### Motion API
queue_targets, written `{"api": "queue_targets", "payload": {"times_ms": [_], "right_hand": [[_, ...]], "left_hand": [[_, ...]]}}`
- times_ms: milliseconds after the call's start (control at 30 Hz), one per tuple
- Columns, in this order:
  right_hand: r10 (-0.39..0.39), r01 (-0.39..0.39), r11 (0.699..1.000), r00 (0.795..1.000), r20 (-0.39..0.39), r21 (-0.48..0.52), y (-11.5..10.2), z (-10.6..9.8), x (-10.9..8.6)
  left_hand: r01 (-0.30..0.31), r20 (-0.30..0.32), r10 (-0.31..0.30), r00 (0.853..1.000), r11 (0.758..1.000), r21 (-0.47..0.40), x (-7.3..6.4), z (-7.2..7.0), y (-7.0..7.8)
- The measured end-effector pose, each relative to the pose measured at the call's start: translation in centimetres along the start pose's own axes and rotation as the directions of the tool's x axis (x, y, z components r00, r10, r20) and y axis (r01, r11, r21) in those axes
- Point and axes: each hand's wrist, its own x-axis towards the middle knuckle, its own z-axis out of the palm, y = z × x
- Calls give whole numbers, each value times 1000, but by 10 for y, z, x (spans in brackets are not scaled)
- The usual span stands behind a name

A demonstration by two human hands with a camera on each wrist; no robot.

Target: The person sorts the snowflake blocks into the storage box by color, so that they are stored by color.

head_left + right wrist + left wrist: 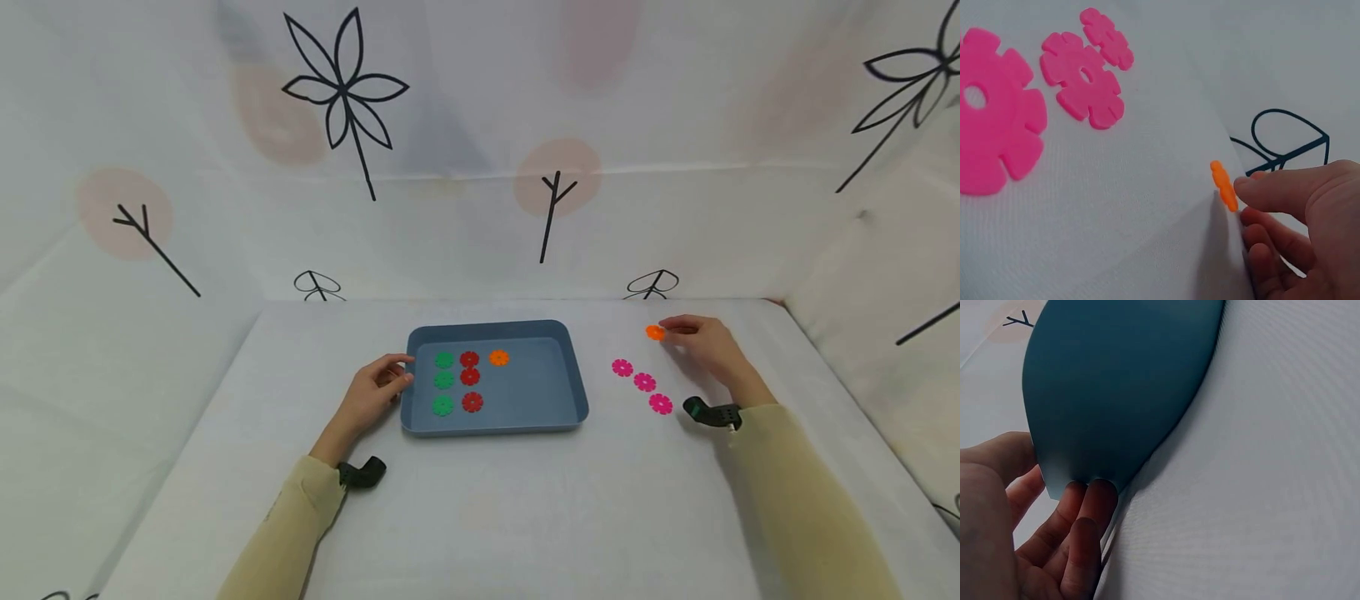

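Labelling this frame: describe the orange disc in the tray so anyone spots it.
Find the blue-grey tray on the white table. In its far half, just right of the farthest red disc, lies the orange flower-shaped disc. It is the tray's only orange piece; the others are red or green.

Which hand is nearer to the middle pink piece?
Right. The right hand is beyond the middle pink piece and to its right, pinching an orange piece; the left hand is across the tray, at its left end.
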Motion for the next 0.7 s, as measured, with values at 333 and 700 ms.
{"api": "queue_targets", "payload": {"times_ms": [333, 700], "right_hand": [[58, -58, 998, 998, 20, 28, 3, 5, 1], [77, -79, 995, 996, -47, -64, -2, 15, 2]], "left_hand": [[-1, 30, 1, 1000, 1000, -1, -10, -3, 35], [1, 28, -1, 1000, 1000, -7, -11, -4, 39]]}}
